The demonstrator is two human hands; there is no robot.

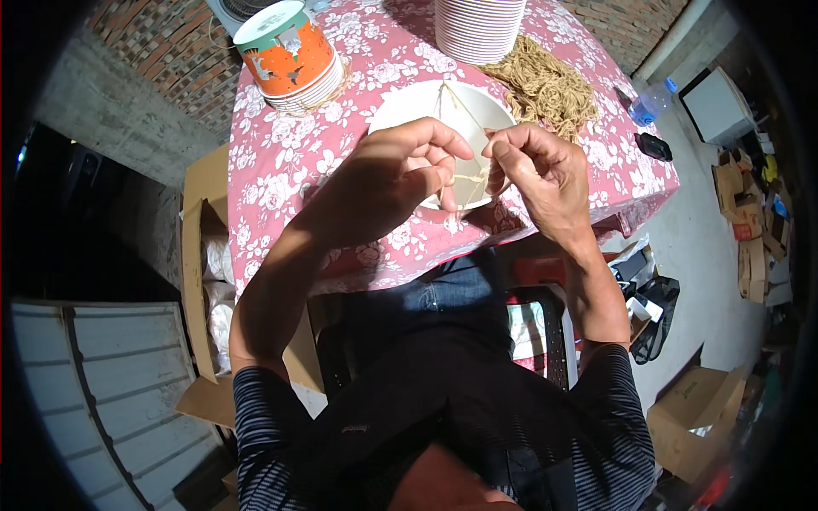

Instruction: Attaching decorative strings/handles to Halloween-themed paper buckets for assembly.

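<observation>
A white round tub (396,104) stands on the table in front of me, its open top facing up. A thin tan string (463,104) runs from the tub's far rim down to my right hand (550,175), whose thumb and fingers are pinched together on it. My left hand (400,166) is curled over the tub's left side, pinching a lower part of the string. A loop of it hangs between both hands above the tub's mouth. The exact grip of the fingertips is partly hidden.
Behind the tub are a tall stack of white tubs (479,30) and a heap of tan string (545,89). An orange printed tub (290,58) sits on a short stack at the left. A bottle (653,102) and a dark small object (653,146) lie near the tablecloth's right edge.
</observation>
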